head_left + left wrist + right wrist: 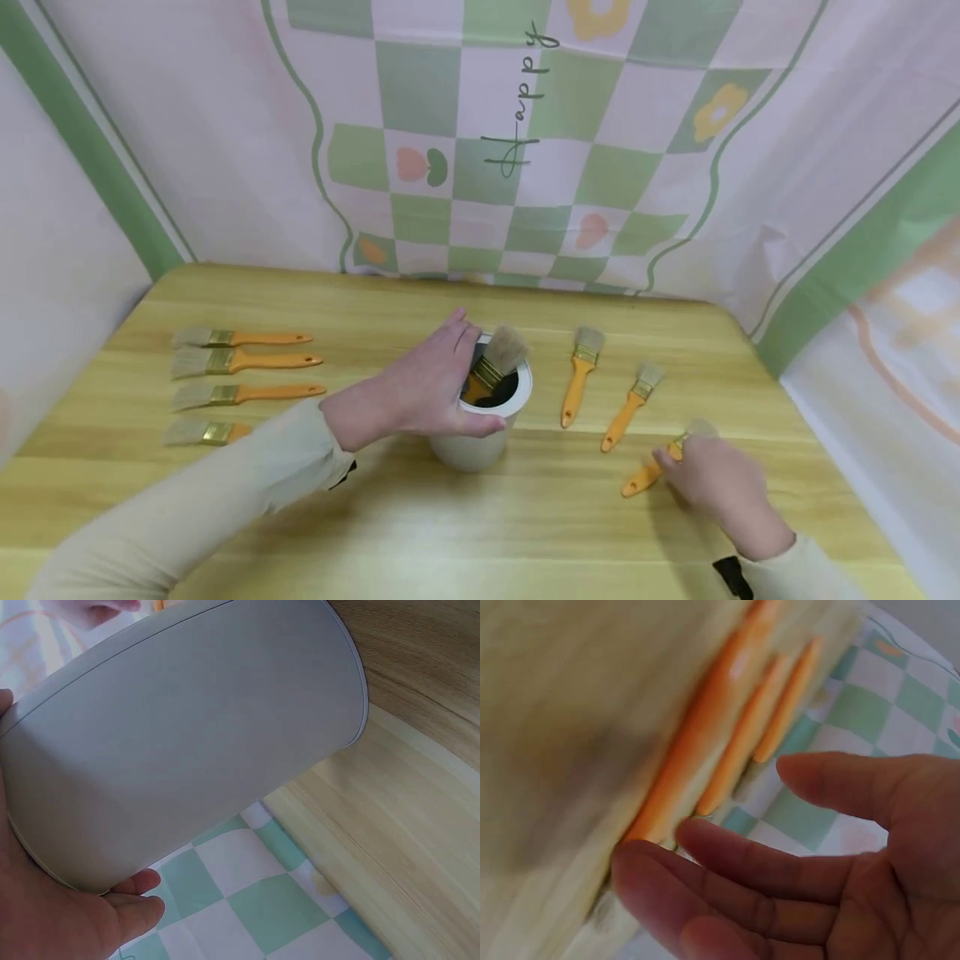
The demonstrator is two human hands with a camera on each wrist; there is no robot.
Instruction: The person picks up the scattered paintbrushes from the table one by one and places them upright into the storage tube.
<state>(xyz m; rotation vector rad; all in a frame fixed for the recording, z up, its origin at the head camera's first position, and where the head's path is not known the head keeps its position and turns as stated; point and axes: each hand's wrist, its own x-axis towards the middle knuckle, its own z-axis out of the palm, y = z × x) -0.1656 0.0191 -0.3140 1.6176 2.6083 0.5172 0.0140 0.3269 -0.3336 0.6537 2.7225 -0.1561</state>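
Observation:
A light grey cylindrical can [472, 450] stands upright on the table, and my left hand [423, 379] grips it around the top rim. One paintbrush [504, 350] leans inside the can, its bristles above the rim. In the left wrist view the can's smooth wall [195, 735] fills most of the frame. My right hand [723, 487] is over the nearest of three paintbrushes on the right. That brush's orange handle [642, 482] sticks out beside the thumb. The right wrist view has the thumb apart from the fingers [735, 870], with no brush between them.
Two more paintbrushes, one farther back [577, 383] and one in the middle [633, 408], lie right of the can. Several paintbrushes [255, 361] lie in a row at the left, the front one partly behind my left sleeve. A checkered cloth [420, 92] hangs behind the wooden table [420, 533].

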